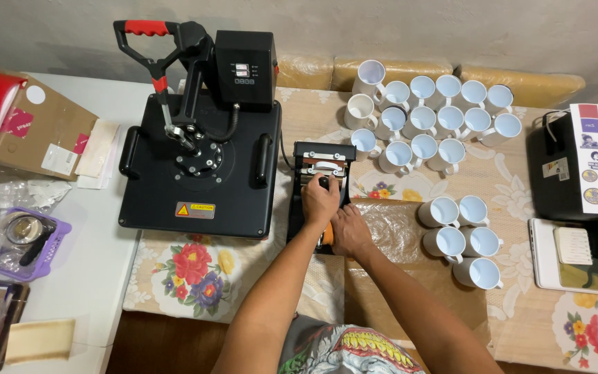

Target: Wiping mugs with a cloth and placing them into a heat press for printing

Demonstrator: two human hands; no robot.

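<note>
Black mug press (321,181) sits beside big heat press (198,156) on flowered surface (188,270). Left hand (320,199) fingers closed on its knob; right hand (349,232) grips its orange handle. White mugs (423,121) nearby.

Both bare forearms enter from 6 o'clock, converging toward frame centre. Left hand (320,199) extended furthest, toward 12 o'clock, palm down, fingers curled closed. Right hand (348,232) just behind at its 5 o'clock, knuckles up, fingers hidden.
</note>
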